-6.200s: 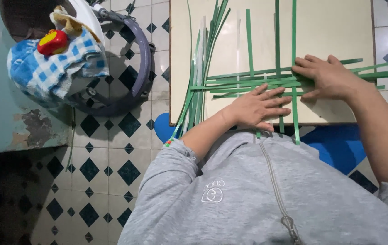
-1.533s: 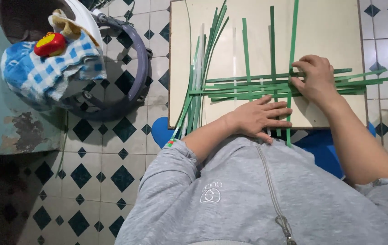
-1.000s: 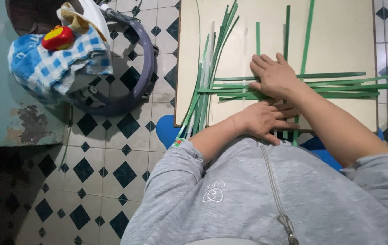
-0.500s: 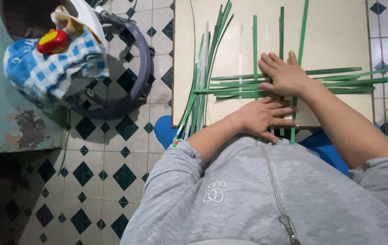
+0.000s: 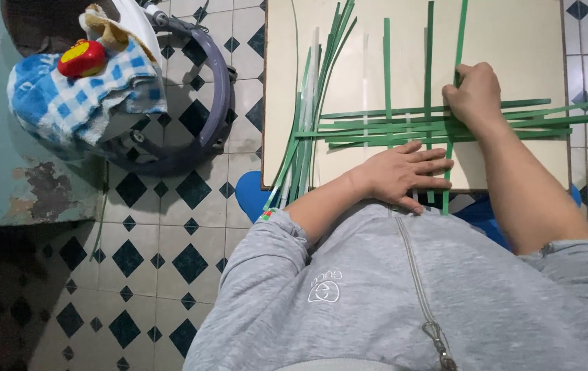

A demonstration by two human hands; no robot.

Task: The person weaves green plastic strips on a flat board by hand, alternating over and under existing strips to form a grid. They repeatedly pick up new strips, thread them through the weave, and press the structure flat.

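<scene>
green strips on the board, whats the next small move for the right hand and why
Probably slide the upright green strip pinched by the right hand leftward toward its neighbours: it crosses the horizontal green strips with a gap, while the left hand presses the weave flat.

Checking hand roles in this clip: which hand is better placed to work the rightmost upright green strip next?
Probably the right hand: its fingers are closed around the rightmost upright green strip above the horizontal green strips. The left hand lies flat with fingers spread on the strip ends at the beige board edge.
</scene>
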